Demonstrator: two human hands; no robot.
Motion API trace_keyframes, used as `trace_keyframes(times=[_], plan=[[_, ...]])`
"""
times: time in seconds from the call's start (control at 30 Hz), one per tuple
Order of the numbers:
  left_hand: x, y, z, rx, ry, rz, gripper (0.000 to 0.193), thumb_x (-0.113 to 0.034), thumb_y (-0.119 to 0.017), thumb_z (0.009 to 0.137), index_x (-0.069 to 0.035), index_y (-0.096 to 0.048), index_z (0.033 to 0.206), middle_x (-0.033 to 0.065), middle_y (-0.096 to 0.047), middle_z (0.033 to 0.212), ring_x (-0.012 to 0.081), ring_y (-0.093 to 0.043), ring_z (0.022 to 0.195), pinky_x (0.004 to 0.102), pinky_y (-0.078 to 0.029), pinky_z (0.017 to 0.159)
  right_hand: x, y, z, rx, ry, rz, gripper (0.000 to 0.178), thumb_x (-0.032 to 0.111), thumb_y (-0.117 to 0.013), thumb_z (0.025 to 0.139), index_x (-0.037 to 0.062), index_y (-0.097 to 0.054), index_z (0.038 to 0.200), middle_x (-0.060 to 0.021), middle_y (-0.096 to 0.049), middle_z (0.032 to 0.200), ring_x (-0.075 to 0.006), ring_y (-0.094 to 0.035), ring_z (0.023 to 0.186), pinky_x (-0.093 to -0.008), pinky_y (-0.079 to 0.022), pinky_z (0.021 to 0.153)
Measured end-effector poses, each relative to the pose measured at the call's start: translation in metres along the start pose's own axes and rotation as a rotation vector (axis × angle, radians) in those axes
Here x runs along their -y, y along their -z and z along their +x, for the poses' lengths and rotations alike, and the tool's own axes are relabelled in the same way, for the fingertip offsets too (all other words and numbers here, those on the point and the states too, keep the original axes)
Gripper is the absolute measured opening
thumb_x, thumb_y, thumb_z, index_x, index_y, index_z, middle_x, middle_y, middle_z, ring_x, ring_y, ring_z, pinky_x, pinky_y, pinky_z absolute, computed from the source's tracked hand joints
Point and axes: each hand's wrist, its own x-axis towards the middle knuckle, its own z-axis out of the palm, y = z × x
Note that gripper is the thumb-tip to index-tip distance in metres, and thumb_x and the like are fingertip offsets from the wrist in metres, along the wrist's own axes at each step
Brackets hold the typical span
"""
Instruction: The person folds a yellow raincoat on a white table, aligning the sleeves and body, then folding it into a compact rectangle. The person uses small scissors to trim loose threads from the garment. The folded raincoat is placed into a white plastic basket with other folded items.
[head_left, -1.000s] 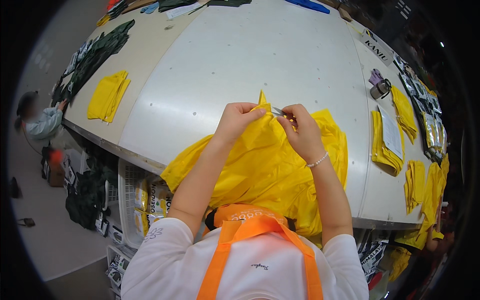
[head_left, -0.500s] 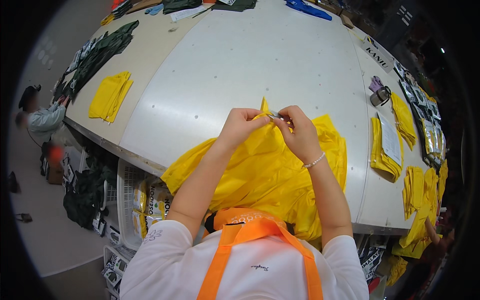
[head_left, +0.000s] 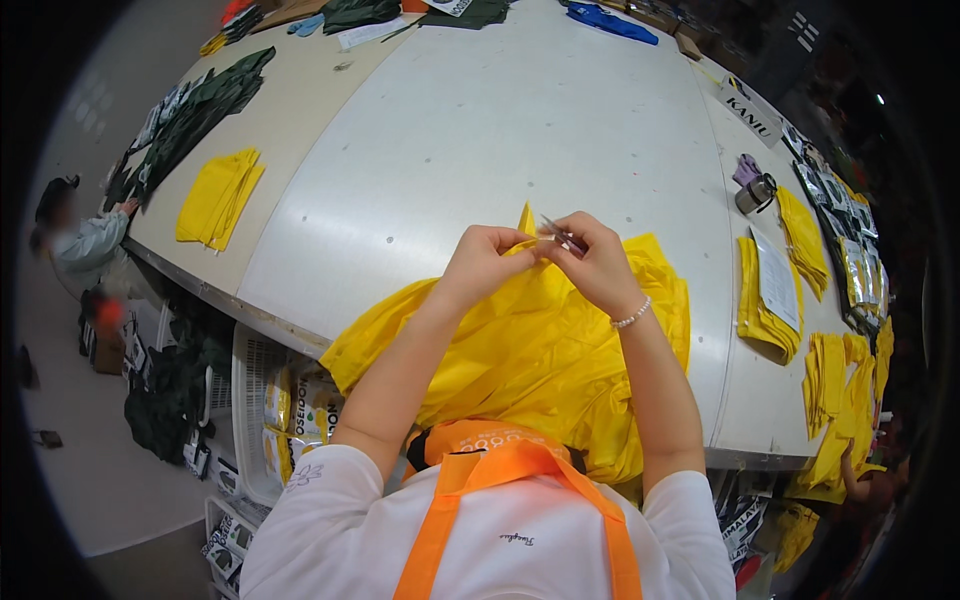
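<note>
A crumpled yellow garment (head_left: 530, 350) of thin, shiny fabric spreads over the near edge of the table, under both my forearms. My left hand (head_left: 485, 265) is closed in a pinch on a fold of it, and a pointed tip of cloth stands up beyond the fingers. Close beside it, my right hand (head_left: 598, 265) holds small metal thread snips (head_left: 563, 234), their pointed blades angled up and left. The right fingertips also meet the cloth near the left ones; whether they pinch it too, I cannot tell.
Folded yellow garments (head_left: 218, 200) lie at left, and another yellow stack (head_left: 762, 315) with a paper sheet lies at right near a metal flask (head_left: 755, 194). Dark green garments (head_left: 205, 115) line the far left. A white basket (head_left: 250, 400) with packages stands below the table edge. A person (head_left: 80, 235) works at left.
The snips have turned in my right hand, so their blades now point upward away from the cloth. My left hand keeps its pinch on the yellow fabric.
</note>
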Motion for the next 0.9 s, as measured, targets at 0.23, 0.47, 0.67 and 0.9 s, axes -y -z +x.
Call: trace_keyframes(times=[0.23,0.47,0.67,0.9], plan=[[0.002,-0.005,0.000,-0.053,-0.025,0.249,0.021,-0.013,-0.068,0.080,0.006,-0.068,0.090,0.0042,-0.067,0.075,0.0058,-0.058,0.067,0.0207,-0.046,0.062,-0.016,-0.008,0.002,-0.106,-0.088,0.098,0.008,0.006,-0.066,0.082,-0.0002,-0.060,0.082,-0.0021,-0.056,0.073,-0.0078,-0.046,0.061,-0.0232,-0.040,0.056],[0.005,-0.005,0.003,-0.034,-0.009,0.048,0.023,-0.018,-0.069,0.077,0.005,-0.069,0.085,0.0030,-0.066,0.069,0.0050,-0.055,0.061,0.0217,-0.043,0.056,-0.019,-0.020,-0.002,-0.443,0.155,-0.164,0.006,0.000,-0.061,0.081,-0.0011,-0.055,0.082,-0.0109,-0.054,0.078,-0.0228,-0.053,0.064,-0.0309,-0.043,0.058],[0.002,0.000,0.002,-0.068,0.053,-0.034,0.024,-0.018,-0.069,0.079,0.005,-0.068,0.086,0.0043,-0.066,0.072,0.0062,-0.057,0.064,0.0216,-0.045,0.059,-0.036,-0.003,0.003,-0.563,-0.036,-0.024,0.014,0.011,-0.062,0.086,-0.0009,-0.057,0.082,-0.0036,-0.051,0.065,-0.0118,-0.042,0.055,-0.0258,-0.037,0.051],[0.006,-0.001,0.006,-0.070,0.040,-0.088,0.023,-0.018,-0.069,0.080,0.005,-0.068,0.085,0.0041,-0.066,0.073,0.0058,-0.057,0.064,0.0208,-0.045,0.059,-0.036,0.013,-0.014,-0.222,-0.290,0.183,0.017,0.016,-0.064,0.086,-0.0010,-0.063,0.083,0.0068,-0.050,0.065,-0.0009,-0.037,0.058,-0.0186,-0.032,0.050]])
